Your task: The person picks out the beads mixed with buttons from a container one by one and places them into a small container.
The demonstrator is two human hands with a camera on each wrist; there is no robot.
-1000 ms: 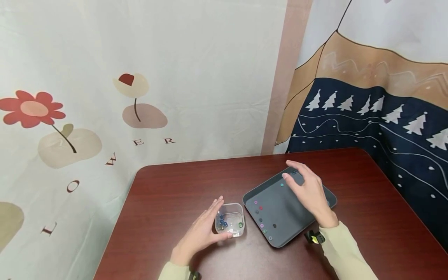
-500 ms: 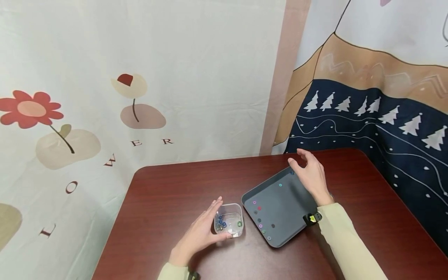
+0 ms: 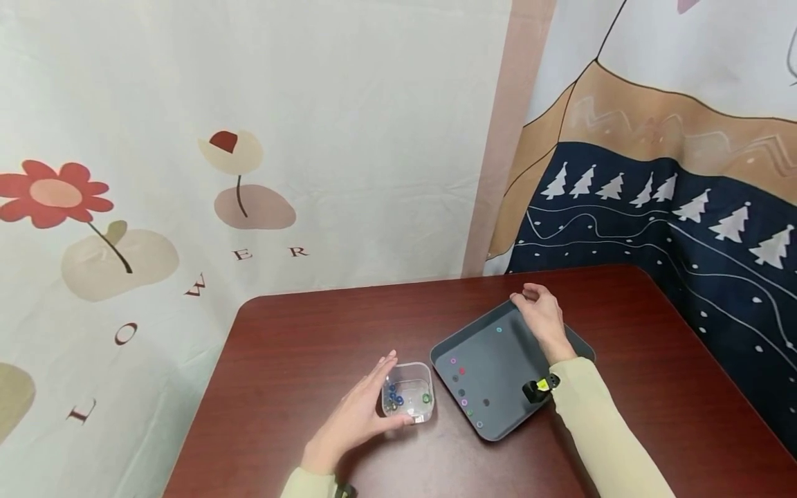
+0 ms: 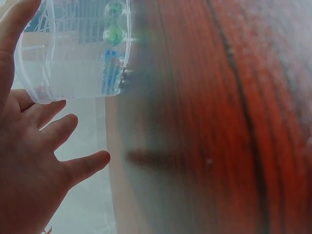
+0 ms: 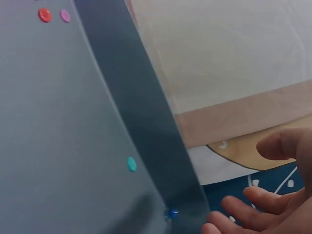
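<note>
Nearest, the left hand (image 3: pixel 356 419) lies with straight fingers against the near-left side of the clear plastic box (image 3: pixel 409 391), which stands on the dark red table (image 3: pixel 299 346) and holds blue and green beads (image 3: pixel 395 398). Just right of the box sits the grey tray (image 3: pixel 498 408), scattered with small coloured beads (image 3: pixel 462 401). At the tray's far corner the right hand (image 3: pixel 542 319) hovers with fingers loosely curled, gripping nothing visible, a blue bead (image 5: pixel 170 213) just beside its fingertips (image 5: pixel 229 204).
</note>
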